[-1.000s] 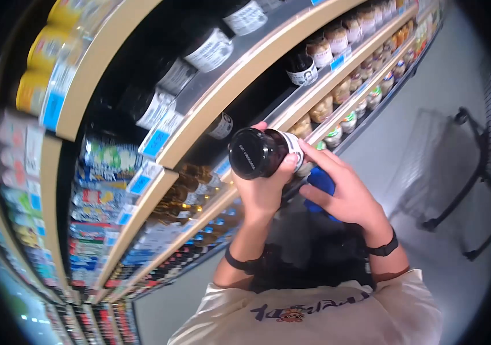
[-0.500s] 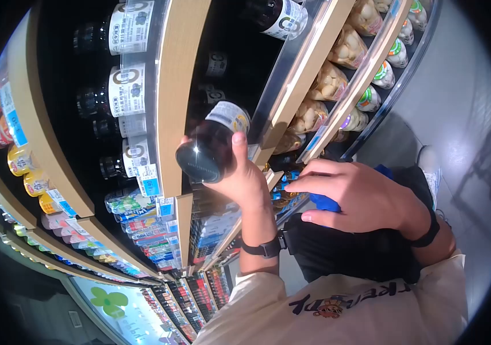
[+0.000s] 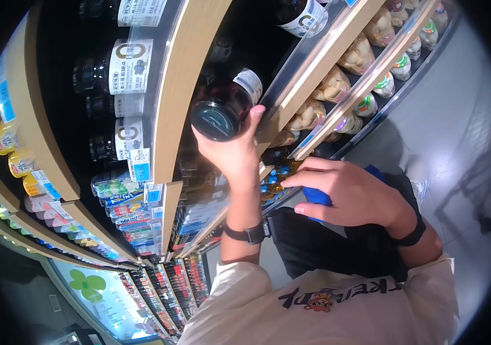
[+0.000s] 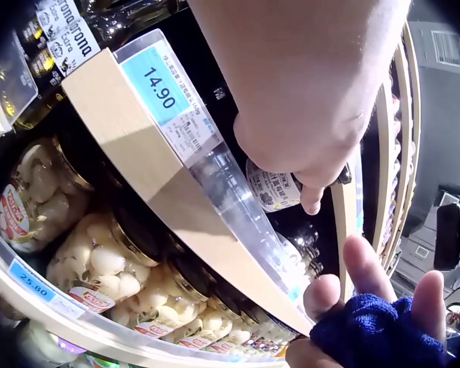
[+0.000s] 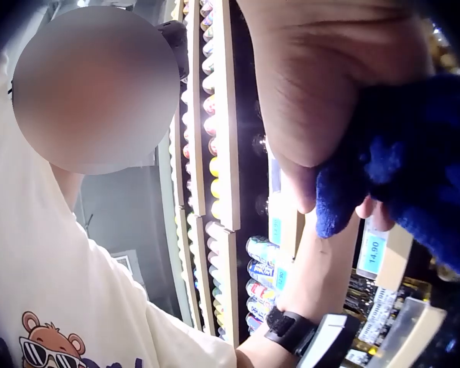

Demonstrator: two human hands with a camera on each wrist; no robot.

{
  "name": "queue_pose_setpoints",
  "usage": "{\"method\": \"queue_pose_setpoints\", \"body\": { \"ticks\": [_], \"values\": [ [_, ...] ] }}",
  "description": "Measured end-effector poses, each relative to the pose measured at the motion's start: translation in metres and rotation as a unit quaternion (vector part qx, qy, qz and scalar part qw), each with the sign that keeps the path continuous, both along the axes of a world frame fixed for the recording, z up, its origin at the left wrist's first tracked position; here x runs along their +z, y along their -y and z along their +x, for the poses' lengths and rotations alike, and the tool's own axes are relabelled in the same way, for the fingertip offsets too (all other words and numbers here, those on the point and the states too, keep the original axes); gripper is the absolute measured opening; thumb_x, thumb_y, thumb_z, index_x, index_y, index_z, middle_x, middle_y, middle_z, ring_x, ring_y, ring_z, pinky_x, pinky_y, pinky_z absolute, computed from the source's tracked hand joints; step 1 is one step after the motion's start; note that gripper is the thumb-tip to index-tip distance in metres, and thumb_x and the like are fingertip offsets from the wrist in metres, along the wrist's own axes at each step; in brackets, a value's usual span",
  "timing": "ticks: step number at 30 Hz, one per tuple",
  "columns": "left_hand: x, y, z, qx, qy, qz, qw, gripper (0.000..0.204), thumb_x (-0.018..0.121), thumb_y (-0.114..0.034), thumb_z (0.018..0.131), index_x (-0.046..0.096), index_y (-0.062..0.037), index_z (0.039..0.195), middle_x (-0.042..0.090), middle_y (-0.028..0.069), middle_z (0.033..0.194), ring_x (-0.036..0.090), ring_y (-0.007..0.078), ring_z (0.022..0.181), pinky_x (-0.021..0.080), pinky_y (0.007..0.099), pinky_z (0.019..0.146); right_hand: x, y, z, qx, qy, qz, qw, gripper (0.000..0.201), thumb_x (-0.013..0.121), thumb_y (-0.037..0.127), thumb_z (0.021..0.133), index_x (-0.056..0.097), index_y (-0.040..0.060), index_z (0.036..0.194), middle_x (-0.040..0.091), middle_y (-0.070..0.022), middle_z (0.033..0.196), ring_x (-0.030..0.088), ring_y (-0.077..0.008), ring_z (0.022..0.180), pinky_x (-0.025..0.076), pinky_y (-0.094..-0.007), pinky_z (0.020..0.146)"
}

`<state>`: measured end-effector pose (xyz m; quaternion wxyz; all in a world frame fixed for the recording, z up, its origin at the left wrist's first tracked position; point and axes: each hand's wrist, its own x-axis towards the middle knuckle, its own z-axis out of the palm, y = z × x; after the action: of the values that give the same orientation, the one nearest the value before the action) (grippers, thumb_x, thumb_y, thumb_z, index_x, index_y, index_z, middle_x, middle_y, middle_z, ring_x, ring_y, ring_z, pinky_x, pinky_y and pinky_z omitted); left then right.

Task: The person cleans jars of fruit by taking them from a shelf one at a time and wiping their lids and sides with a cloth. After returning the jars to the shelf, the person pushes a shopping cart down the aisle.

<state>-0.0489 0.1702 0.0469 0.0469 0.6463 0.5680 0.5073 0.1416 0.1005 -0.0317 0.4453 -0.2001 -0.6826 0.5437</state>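
My left hand [image 3: 231,152] grips a dark glass jar [image 3: 225,106] with a white label, thumb along one side and fingers mostly hidden behind it. The jar's dark round end faces the head camera, and its label end points into a shaded shelf bay. In the left wrist view, part of a printed label [image 4: 272,188] shows past the hand. My right hand [image 3: 351,192] is apart from the jar, lower and to the right, holding a bunched blue cloth [image 3: 317,198]. Up close, the right wrist view shows the fluffy cloth [image 5: 414,169] against the palm and fingers.
Similar labelled jars [image 3: 131,66] line the shelf at left. A wooden shelf edge [image 3: 191,63] runs beside the held jar. Jars of pale cloves [image 3: 331,86] fill a lower shelf. A blue price tag [image 4: 159,90] reads 14.90. Grey floor lies at right.
A second ago both hands were at the jar. The right hand has come away with the blue cloth, while the left hand has carried the jar toward the shelf bay, turning its label end inward.
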Motion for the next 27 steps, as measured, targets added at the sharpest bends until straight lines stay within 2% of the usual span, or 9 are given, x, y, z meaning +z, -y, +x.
{"method": "queue_pose_setpoints", "body": {
  "ticks": [1,4,8,9,14,16,23,25,27],
  "values": [
    [0.0,-0.001,-0.002,0.017,-0.005,-0.02,1.0,0.084,0.1,-0.01,0.067,0.056,0.0033,0.137,0.069,0.0102,0.12,0.068,0.0216,0.1,0.057,0.0371,0.094,-0.001,0.0,-0.001,0.0,-0.001,-0.003,1.0,0.037,0.074,0.026,0.092,0.07,0.0036,0.121,0.068,-0.0149,0.109,0.068,-0.0378,0.096,0.055,-0.0432,0.087],
    [0.008,-0.014,-0.014,0.023,-0.007,-0.123,0.992,0.08,0.097,-0.007,0.07,0.056,0.0038,0.137,0.07,0.0097,0.12,0.069,0.0213,0.096,0.056,0.0366,0.095,-0.005,0.0,-0.003,-0.005,-0.005,-0.004,1.0,0.037,0.074,0.027,0.092,0.07,0.0039,0.12,0.068,-0.0148,0.108,0.068,-0.0379,0.096,0.055,-0.0434,0.087],
    [0.004,-0.035,-0.022,-0.04,0.212,-0.171,0.961,0.074,0.088,0.006,0.076,0.055,0.0019,0.142,0.066,0.0127,0.13,0.066,0.0238,0.113,0.052,0.0373,0.105,-0.004,0.001,-0.006,-0.019,-0.009,-0.003,1.0,0.034,0.075,0.024,0.092,0.07,0.0046,0.119,0.068,-0.0142,0.106,0.068,-0.0371,0.095,0.056,-0.0434,0.085],
    [0.004,-0.049,-0.034,-0.016,0.249,-0.216,0.944,0.074,0.085,0.009,0.077,0.055,-0.0006,0.144,0.064,0.0126,0.133,0.061,0.0243,0.123,0.048,0.0378,0.109,-0.003,0.002,-0.007,-0.027,-0.012,0.001,1.0,0.032,0.075,0.024,0.092,0.07,0.0046,0.117,0.068,-0.0136,0.104,0.069,-0.0371,0.094,0.056,-0.0432,0.084],
    [0.013,-0.075,-0.034,-0.055,0.226,-0.229,0.945,0.073,0.087,0.006,0.077,0.057,-0.0036,0.143,0.064,0.0101,0.135,0.061,0.0238,0.124,0.045,0.0387,0.112,-0.004,-0.002,-0.006,-0.001,0.001,-0.009,1.0,0.04,0.078,0.025,0.091,0.07,0.0069,0.125,0.068,-0.0137,0.114,0.068,-0.036,0.1,0.056,-0.0416,0.089],
    [0.014,-0.087,-0.032,0.013,0.202,-0.258,0.945,0.055,0.079,0.006,0.087,0.059,-0.0056,0.137,0.064,0.0118,0.132,0.06,0.0252,0.125,0.046,0.0409,0.109,-0.005,-0.006,-0.004,0.011,-0.001,-0.019,1.0,0.04,0.077,0.026,0.092,0.069,0.0074,0.126,0.067,-0.0137,0.114,0.068,-0.0361,0.101,0.056,-0.042,0.09],
    [0.003,-0.135,-0.04,0.1,0.228,-0.218,0.944,0.05,0.081,-0.001,0.089,0.061,-0.0055,0.134,0.067,0.0115,0.131,0.062,0.0237,0.122,0.048,0.0376,0.105,-0.013,-0.014,0.002,0.044,0.017,-0.008,0.999,0.039,0.072,0.03,0.096,0.067,0.007,0.128,0.066,-0.0141,0.116,0.067,-0.0365,0.106,0.055,-0.0435,0.092],
    [-0.011,-0.157,-0.081,-0.042,0.207,-0.223,0.952,0.054,0.084,-0.005,0.087,0.061,-0.0045,0.135,0.068,0.0109,0.129,0.064,0.0223,0.119,0.048,0.0346,0.104,-0.014,-0.014,0.004,0.043,0.016,-0.01,0.999,0.039,0.072,0.03,0.096,0.067,0.0068,0.128,0.066,-0.0141,0.116,0.067,-0.0364,0.106,0.055,-0.0434,0.092],
    [-0.009,-0.154,-0.074,-0.024,0.207,-0.22,0.953,0.054,0.084,-0.005,0.087,0.061,-0.0055,0.135,0.068,0.0105,0.128,0.065,0.0212,0.117,0.048,0.034,0.103,-0.017,-0.015,0.005,0.026,0.006,-0.005,1.0,0.04,0.073,0.03,0.096,0.067,0.0067,0.128,0.066,-0.0141,0.116,0.067,-0.0363,0.106,0.055,-0.0434,0.092]
  ]
}}
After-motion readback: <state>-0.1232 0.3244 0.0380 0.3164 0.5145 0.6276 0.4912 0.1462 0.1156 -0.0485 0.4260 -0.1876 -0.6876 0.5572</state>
